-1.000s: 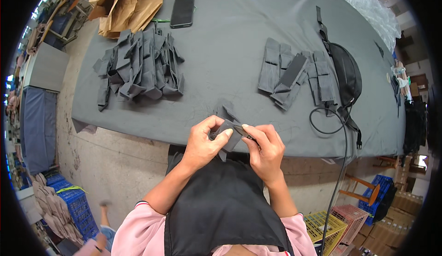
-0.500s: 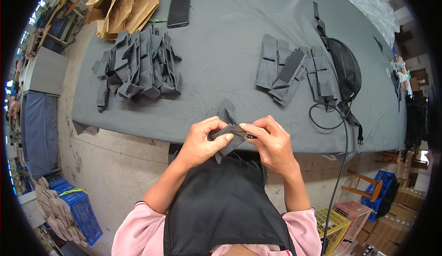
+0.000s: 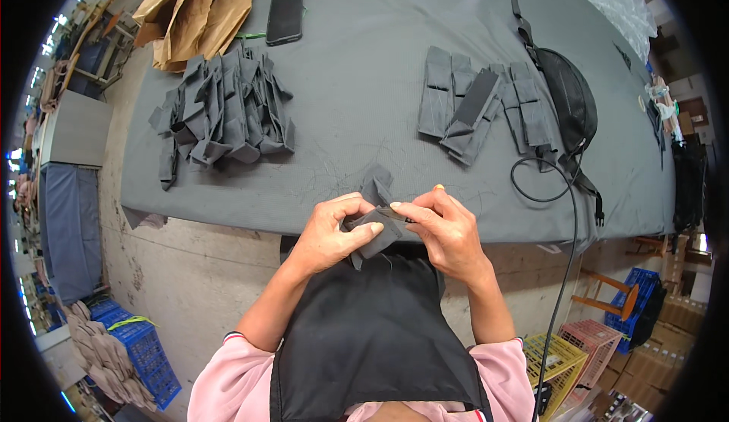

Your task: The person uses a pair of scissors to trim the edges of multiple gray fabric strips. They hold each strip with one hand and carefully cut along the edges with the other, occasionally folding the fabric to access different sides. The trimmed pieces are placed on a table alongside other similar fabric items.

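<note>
My left hand pinches a small sewn grey fabric piece between thumb and fingers, just off the table's near edge, above my black apron. In my right hand is a small dark pair of thread snips; thumb and fingers close around it and hide most of its body. The blades point left and lie against the fabric close to my left fingertips. Whether they are cutting a thread, I cannot tell. A few loose threads hang at the lower edge of the piece.
On the grey-covered table lie a heap of grey fabric strips, a smaller stack of them, a phone, a brown paper bag and a black waist bag. A black cable hangs over the near edge at right.
The view has shifted slightly. Both hands stay at the fabric piece; the right fingers have turned a little, and less of the snips' handle shows below the thumb.
</note>
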Demonstrator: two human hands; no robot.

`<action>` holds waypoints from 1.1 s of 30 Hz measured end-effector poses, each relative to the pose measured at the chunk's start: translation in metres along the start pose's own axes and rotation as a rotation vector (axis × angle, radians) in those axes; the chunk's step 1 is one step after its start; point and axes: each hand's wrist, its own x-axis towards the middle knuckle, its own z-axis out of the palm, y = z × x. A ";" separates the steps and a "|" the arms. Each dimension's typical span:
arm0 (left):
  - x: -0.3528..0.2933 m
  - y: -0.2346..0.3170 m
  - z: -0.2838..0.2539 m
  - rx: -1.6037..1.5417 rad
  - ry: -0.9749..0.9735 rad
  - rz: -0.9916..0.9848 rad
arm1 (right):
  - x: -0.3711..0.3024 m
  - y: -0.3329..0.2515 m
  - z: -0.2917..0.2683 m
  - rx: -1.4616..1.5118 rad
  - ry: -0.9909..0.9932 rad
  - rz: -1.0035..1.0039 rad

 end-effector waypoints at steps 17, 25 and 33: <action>-0.002 0.004 0.003 -0.068 0.039 -0.047 | -0.008 -0.013 0.003 -0.097 0.078 0.050; -0.002 0.001 0.001 -0.035 0.026 -0.019 | -0.003 -0.016 -0.006 -0.188 0.030 -0.027; -0.003 0.004 0.001 -0.051 0.006 -0.054 | -0.004 -0.015 -0.004 -0.180 0.032 -0.045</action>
